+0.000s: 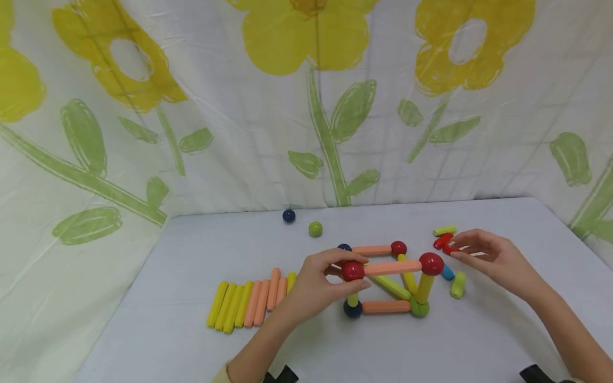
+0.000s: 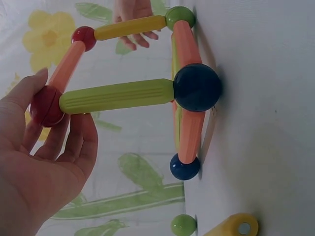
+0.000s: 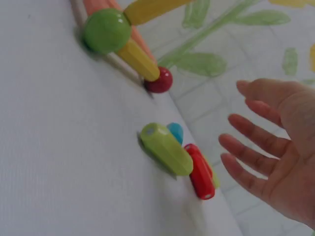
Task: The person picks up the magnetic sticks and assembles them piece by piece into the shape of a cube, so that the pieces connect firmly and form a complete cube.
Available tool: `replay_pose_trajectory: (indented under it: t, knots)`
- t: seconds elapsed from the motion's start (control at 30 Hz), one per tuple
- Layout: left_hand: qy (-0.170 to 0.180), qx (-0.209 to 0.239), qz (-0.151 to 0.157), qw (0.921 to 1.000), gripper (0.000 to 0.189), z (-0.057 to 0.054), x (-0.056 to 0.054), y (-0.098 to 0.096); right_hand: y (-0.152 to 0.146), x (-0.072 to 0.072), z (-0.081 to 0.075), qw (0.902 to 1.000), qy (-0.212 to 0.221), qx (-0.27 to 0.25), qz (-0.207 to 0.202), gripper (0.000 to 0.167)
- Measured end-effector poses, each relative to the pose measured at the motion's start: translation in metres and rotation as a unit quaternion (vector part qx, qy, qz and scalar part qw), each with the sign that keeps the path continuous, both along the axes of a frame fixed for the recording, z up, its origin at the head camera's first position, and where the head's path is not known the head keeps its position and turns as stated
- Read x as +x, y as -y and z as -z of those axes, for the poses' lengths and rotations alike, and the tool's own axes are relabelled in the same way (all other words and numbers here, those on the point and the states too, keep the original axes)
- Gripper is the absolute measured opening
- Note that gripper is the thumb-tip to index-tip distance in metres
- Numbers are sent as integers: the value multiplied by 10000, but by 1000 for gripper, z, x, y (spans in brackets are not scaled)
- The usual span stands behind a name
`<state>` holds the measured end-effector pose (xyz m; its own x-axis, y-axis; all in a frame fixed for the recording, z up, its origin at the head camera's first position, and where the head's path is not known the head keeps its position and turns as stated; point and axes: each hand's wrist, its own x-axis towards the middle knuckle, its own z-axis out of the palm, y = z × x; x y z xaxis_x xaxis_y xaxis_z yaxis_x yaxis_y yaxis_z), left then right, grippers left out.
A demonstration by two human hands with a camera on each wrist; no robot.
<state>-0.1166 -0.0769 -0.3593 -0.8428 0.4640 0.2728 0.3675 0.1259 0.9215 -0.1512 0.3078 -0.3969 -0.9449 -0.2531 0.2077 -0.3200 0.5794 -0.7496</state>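
My left hand (image 1: 316, 284) holds a red ball (image 2: 47, 106) between thumb and fingers, at an upper corner of a structure of rods and balls. From that ball a salmon rod (image 1: 392, 267) runs to a second red ball (image 1: 432, 264), held up by a yellow rod (image 1: 425, 288) on a green ball (image 1: 419, 307). Under the gripped ball a lime rod (image 2: 118, 96) stands on a dark blue ball (image 2: 198, 87). My right hand (image 3: 275, 147) is empty, fingers spread and slightly bent, beside short red sticks (image 3: 201, 172); it overlaps them in the head view.
Yellow and salmon rods (image 1: 239, 304) lie in a row left of the structure. A loose dark blue ball (image 1: 289, 216) and green ball (image 1: 315, 229) sit toward the back. Short lime (image 1: 457, 285) and blue (image 1: 447, 273) sticks lie right. A flower-printed cloth (image 1: 215, 175) hangs behind the table.
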Motion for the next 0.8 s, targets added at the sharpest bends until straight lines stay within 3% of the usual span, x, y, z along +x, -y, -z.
replay_pose_trajectory:
  t: [0.1, 0.23, 0.57, 0.7, 0.8]
  knots:
    - [52, -25, -15, 10000, 33, -1, 0, 0, -2, -3, 7, 9972, 85, 710, 220, 31]
    - [132, -24, -14, 9999, 33, 0, -1, 0, 1, -6, 14, 9919, 464, 1167, 173, 36]
    - [367, 71, 149, 9992, 42, 1, -4, 5, 13, -7, 25, 9867, 387, 1563, 215, 33]
    - [475, -80, 209, 9986, 50, -3, -8, 16, 15, -5, 25, 9861, 458, 1573, 261, 28]
    - [541, -442, 413, 9967, 58, -6, -15, 31, 16, -4, 24, 9859, 473, 1579, 302, 28]
